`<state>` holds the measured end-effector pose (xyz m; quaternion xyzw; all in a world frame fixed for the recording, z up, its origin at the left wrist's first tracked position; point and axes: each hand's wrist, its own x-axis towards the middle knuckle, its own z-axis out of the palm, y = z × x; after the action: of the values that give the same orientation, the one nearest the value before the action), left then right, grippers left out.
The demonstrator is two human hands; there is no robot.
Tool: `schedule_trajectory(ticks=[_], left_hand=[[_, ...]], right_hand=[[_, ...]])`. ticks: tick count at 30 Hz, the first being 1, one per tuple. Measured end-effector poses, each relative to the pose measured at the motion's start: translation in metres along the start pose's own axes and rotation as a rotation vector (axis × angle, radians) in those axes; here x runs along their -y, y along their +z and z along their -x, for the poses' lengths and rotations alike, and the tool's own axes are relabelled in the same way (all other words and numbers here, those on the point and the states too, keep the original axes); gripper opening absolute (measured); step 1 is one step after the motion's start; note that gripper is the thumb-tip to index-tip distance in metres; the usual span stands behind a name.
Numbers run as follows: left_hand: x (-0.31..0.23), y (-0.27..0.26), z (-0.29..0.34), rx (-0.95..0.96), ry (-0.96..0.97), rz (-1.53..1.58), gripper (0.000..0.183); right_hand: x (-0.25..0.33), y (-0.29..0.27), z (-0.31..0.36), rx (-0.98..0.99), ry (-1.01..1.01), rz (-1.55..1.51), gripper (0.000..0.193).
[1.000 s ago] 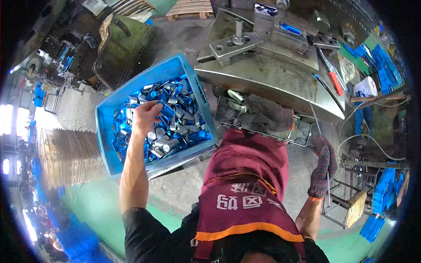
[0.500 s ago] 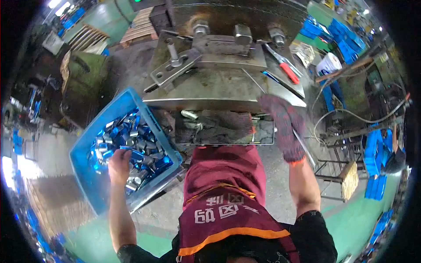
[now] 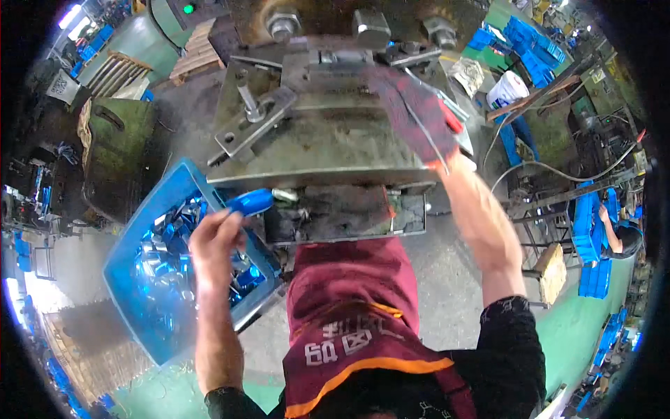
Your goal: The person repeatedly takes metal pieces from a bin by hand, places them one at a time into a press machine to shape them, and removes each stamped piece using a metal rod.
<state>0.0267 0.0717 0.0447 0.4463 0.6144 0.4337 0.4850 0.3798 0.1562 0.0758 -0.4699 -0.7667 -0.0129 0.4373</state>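
Note:
My left hand [image 3: 215, 244], bare, is closed on one end of a shiny blue metal piece [image 3: 252, 202], rounded at its other end. It is above the near-right rim of a blue plastic bin [image 3: 124, 283], which holds many shiny blue and silver metal pieces [image 3: 167, 255]. My right hand [image 3: 408, 115], in a dark red-and-grey knit glove, reaches over the right part of a steel press bed [image 3: 328, 150]. A thin metal rod [image 3: 427, 133] runs along the glove, gripped in its closed fingers. The glove is blurred and hides the rod's far end.
A metal tray [image 3: 335, 216] with dark contents hangs at the bed's front edge. On the bed, a slotted clamp bar [image 3: 258, 122] with a bolt stands left; a red-handled tool [image 3: 452, 120] lies right. Another person [image 3: 614, 234] is by blue crates at the far right.
My left hand has come up out of the bin's pile and rightward with a blue piece. My right hand has moved forward and left over the bed with the rod.

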Motion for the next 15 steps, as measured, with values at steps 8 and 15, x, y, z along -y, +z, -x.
schedule_trajectory(ticks=[8, 15], left_hand=[[-0.073, 0.163, -0.120, 0.324, 0.115, 0.394, 0.032], [-0.085, 0.179, -0.136, 0.237, 0.163, 0.341, 0.034]], right_hand=[[0.057, -0.042, 0.071, -0.063, 0.168, -0.223, 0.023], [0.061, -0.045, 0.088, -0.053, 0.347, -0.150, 0.024]])
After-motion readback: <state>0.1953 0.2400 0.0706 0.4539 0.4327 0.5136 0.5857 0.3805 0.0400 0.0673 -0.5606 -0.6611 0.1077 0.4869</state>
